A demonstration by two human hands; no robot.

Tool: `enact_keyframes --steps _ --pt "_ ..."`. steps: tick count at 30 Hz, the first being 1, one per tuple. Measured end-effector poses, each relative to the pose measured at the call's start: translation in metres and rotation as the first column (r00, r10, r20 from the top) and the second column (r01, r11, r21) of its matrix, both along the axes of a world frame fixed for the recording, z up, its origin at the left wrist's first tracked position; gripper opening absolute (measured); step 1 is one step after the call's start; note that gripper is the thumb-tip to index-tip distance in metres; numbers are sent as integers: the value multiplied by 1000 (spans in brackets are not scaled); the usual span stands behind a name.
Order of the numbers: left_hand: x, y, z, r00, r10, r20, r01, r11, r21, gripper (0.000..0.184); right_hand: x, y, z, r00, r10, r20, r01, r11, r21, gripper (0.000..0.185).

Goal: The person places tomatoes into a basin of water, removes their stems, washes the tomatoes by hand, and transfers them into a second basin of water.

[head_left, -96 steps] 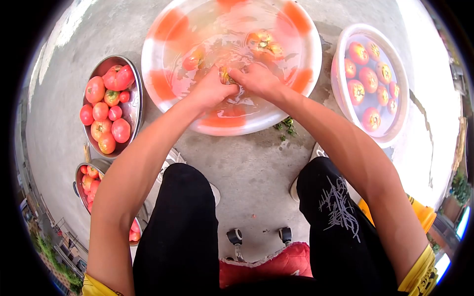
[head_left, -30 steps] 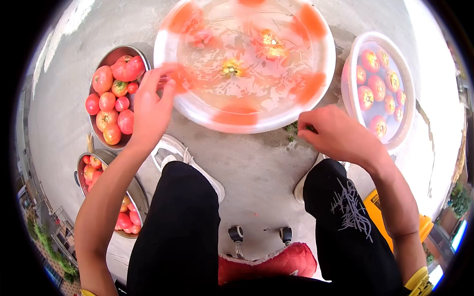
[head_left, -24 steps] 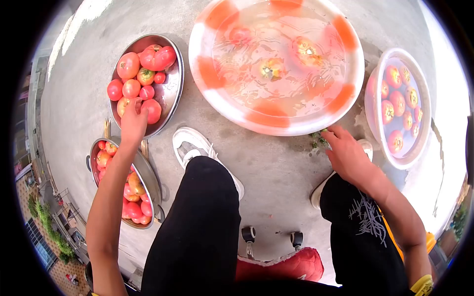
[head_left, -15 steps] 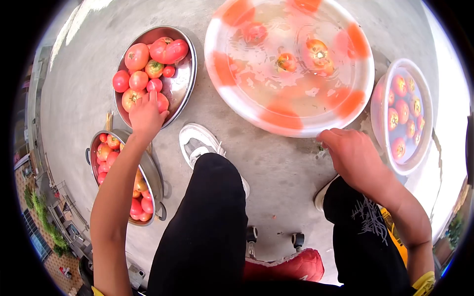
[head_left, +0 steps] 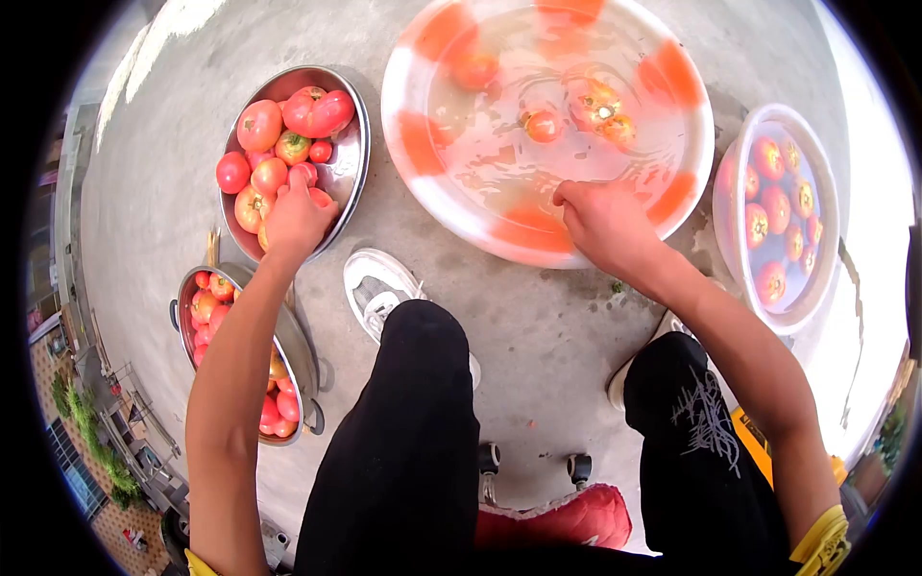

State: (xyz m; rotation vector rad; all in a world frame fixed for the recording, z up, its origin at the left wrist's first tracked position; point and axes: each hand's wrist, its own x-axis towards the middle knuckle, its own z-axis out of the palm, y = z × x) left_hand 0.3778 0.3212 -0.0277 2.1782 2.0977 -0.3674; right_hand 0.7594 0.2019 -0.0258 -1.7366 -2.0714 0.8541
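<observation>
My left hand (head_left: pixel 298 223) reaches into a metal bowl (head_left: pixel 360 182) on the left, its fingers closed around a small red tomato (head_left: pixel 321 198) near the bowl's front rim. Several other red tomatoes (head_left: pixel 259 127), large and small, are heaped in that bowl. Above the near part of a large white basin with orange patches (head_left: pixel 408 197) is my right hand (head_left: pixel 607 223), its fingers curled together. Whatever is in those fingers, if anything, is hidden. In the basin's water float a few tomatoes (head_left: pixel 544 126), some with yellowish tops.
A pale tub (head_left: pixel 727 216) of tomatoes in water stands at the right. Left of my foot is a two-handled pot (head_left: pixel 305 360) of tomatoes. A green scrap (head_left: pixel 618 287) lies on the concrete floor (head_left: pixel 538 365). Between my legs is a red wheeled seat (head_left: pixel 557 518).
My right hand has moved up and left from the basin's outer edge to over its water. My left hand stays at the bowl, shifted slightly lower. The floating tomatoes have drifted.
</observation>
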Motion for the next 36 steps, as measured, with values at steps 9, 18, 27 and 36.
enact_keyframes --steps 9,18,27,36 --pt "56 2 63 -170 514 841 -308 783 -541 37 3 2 1 974 -173 -143 152 977 -147 20" --pt "168 -20 53 -108 767 633 235 638 -733 43 -3 13 13 780 -303 -548 103 925 -365 50" --pt "226 -29 -18 4 776 630 160 622 -767 35 1 34 -24 876 -193 -443 56 951 -303 81" --pt "146 -12 21 622 -382 683 96 903 418 14 -2 35 -19 914 -390 -111 300 836 -459 81"
